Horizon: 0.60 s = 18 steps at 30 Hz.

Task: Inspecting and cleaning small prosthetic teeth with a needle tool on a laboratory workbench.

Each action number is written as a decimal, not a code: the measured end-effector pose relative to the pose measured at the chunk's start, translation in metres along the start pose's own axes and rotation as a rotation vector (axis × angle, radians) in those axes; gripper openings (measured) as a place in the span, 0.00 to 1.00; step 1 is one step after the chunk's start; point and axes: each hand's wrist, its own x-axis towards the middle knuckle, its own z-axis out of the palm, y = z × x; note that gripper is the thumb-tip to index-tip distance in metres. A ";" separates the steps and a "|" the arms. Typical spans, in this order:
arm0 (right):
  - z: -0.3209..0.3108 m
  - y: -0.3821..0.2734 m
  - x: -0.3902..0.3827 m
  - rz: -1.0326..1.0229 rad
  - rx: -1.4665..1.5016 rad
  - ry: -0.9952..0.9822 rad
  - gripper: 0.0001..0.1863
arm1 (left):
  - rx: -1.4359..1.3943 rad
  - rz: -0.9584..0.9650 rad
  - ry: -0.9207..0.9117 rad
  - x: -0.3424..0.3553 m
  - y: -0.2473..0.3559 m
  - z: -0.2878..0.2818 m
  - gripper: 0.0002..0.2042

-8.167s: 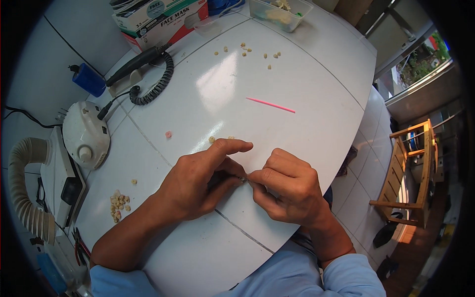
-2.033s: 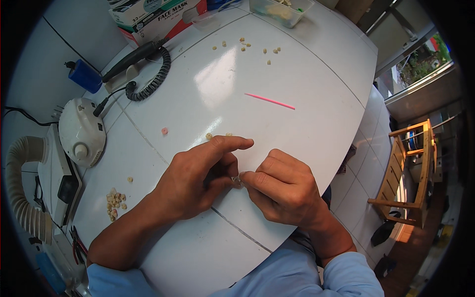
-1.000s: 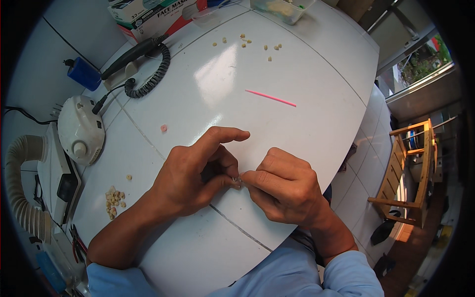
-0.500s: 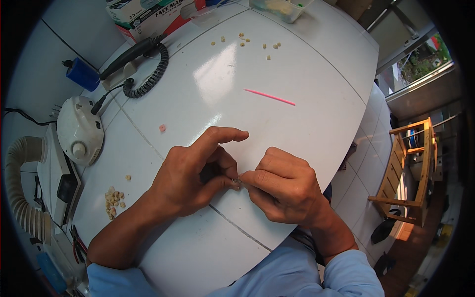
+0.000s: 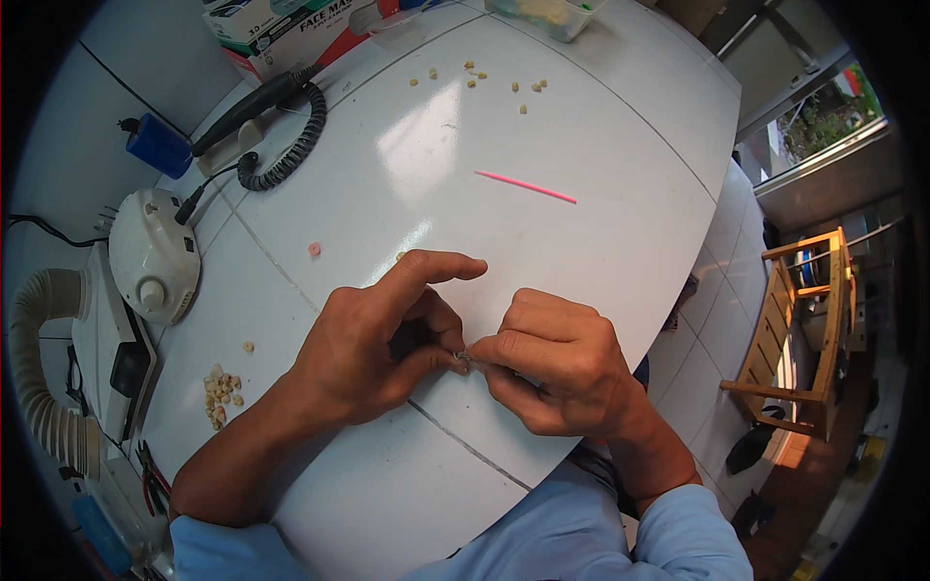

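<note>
My left hand point(image 5: 363, 344) pinches a tiny, shiny, wire-like piece point(image 5: 462, 359) between thumb and a finger, its index finger stretched out above. From the other side, the thumb and index finger of my right hand point(image 5: 557, 363) grip the same piece, the other fingers curled in. The piece is too small to tell its kind. Both hands are just above the white tabletop point(image 5: 542, 257), close to its near edge. Beyond them lies a thin pink stick point(image 5: 526, 187). A small pink bit point(image 5: 314, 249) rests left of my hands, and a yellowish bit point(image 5: 400, 256) shows by my left index finger.
Yellowish tooth-like bits lie in a pile point(image 5: 221, 387) at left and scattered point(image 5: 472, 73) at the far side. A white control box point(image 5: 155, 257), a black handpiece point(image 5: 254, 111) with coiled cord, a ribbed hose point(image 5: 44, 358) and pliers point(image 5: 152, 479) line the left. A clear tub point(image 5: 547, 21) stands far back.
Both hands keep nearly the same pose around the tiny piece. The view has shifted slightly, and the yellowish bit beside my left index finger has come into sight.
</note>
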 end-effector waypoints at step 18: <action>0.004 -0.001 -0.003 -0.048 -0.058 0.111 0.10 | -0.247 0.085 0.051 0.001 -0.015 -0.003 0.25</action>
